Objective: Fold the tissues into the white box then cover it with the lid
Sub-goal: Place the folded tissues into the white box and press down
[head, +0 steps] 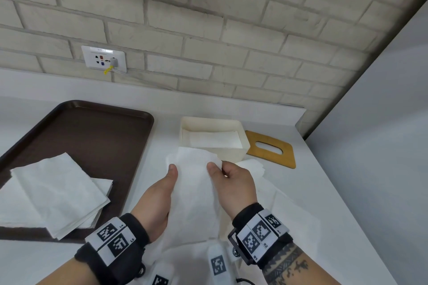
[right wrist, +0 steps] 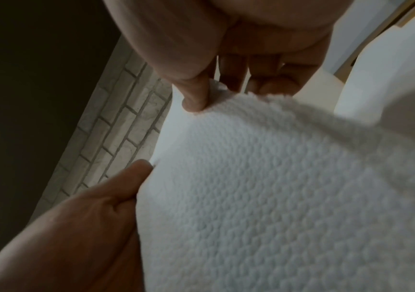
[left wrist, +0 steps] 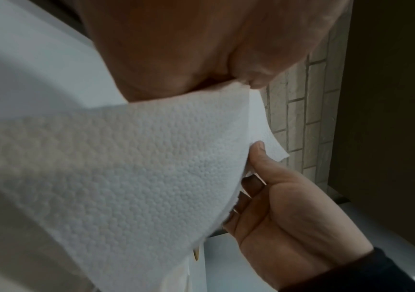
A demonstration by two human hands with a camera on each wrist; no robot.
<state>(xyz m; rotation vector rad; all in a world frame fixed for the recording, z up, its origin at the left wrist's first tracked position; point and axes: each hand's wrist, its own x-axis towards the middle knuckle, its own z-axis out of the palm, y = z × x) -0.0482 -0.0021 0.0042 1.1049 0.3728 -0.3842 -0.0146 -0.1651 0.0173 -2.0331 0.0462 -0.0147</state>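
White worktop (head: 324, 192) filled frame bottom. Brown rectangular plastic tray (head: 97, 136), centre left, carried stacked white tissues (head: 53, 194). Open white box (head: 212, 136) sat centre; wooden slotted lid (head: 271, 149) just right. Embossed white tissue (head: 195, 183), lower centre: left hand (head: 157, 201) and right hand (head: 234, 186) each had their grip pinched on it.

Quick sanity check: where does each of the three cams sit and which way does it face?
Head: on the head, facing forward and down at the counter; left hand, right hand and tissue show.
Left wrist: on the left wrist, looking along the palm at the embossed tissue; right hand opposite.
Right wrist: on the right wrist, looking along the thumb at the tissue; left hand opposite.
Shared: both wrist views show the tissue and the brick wall.
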